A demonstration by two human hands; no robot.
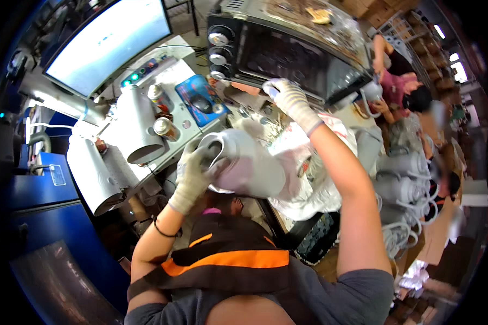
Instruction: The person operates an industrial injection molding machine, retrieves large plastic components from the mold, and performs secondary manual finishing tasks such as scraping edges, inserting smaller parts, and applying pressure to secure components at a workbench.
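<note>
Left hand (192, 172) fingers are curled on one jug (261, 169). Whether one three-knobbed oven (287, 57) is gripped by right hand (290, 96) fingers cannot be told.

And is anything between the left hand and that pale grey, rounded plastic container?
Only the off-white knitted glove on the left hand; nothing else visible. That hand holds the container near its open end.

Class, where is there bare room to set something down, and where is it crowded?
The white bench looks mostly bare in a small patch between the button box and the blue mat, and in a narrower strip between the mat and the lower can. It is crowded before the oven: scraps and a white bag lie near the right hand.
</note>
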